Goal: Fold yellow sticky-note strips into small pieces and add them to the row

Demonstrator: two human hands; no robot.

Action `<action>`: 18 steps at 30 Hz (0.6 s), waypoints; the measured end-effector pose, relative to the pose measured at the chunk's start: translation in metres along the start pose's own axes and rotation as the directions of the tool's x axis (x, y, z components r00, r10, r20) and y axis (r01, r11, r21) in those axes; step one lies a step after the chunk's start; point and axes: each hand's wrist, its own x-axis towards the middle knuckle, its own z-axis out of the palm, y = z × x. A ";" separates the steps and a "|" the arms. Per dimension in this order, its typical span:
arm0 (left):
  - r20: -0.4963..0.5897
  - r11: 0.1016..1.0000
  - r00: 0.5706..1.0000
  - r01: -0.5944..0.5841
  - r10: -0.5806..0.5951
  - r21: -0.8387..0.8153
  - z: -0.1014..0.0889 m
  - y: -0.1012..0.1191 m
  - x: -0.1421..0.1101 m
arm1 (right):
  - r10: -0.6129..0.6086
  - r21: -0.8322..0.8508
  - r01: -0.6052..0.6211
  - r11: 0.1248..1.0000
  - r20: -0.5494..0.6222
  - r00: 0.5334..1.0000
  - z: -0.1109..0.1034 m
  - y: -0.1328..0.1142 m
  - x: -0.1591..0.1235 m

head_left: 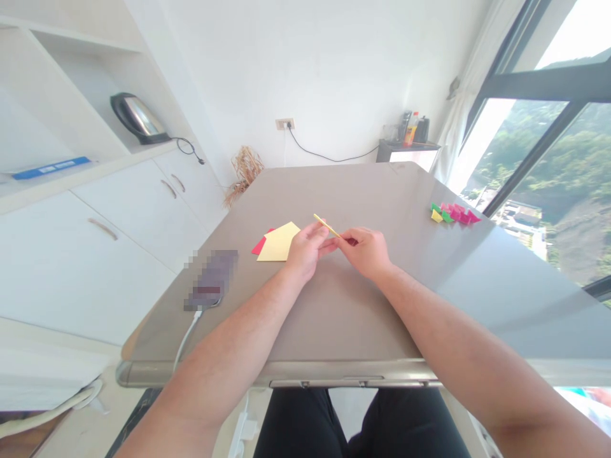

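My left hand (305,249) and my right hand (366,251) meet over the middle of the grey table (334,318). Together they pinch a thin yellow paper piece (326,225) that pokes up and to the left from between the fingers. A bit of red paper (352,242) shows under my right fingers. Just left of my left hand lies a yellow sheet (279,243) on top of a red sheet (259,245).
A cluster of small folded paper pieces (453,213), pink, green and yellow, sits at the table's far right. A blurred-out phone (212,280) with a white cable lies at the near left. White cabinets with a kettle (136,117) stand left; a window is right.
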 end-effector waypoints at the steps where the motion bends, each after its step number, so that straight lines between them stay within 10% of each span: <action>1: -0.028 1.000 1.000 -0.010 0.010 0.014 0.000 0.000 0.000 | -0.015 0.014 0.014 1.000 0.048 0.999 0.000 -0.001 -0.001; 18: 0.058 0.948 0.995 -0.092 0.078 0.303 -0.008 0.003 -0.005 | 0.172 0.295 -0.270 0.917 0.318 0.932 -0.006 -0.001 0.004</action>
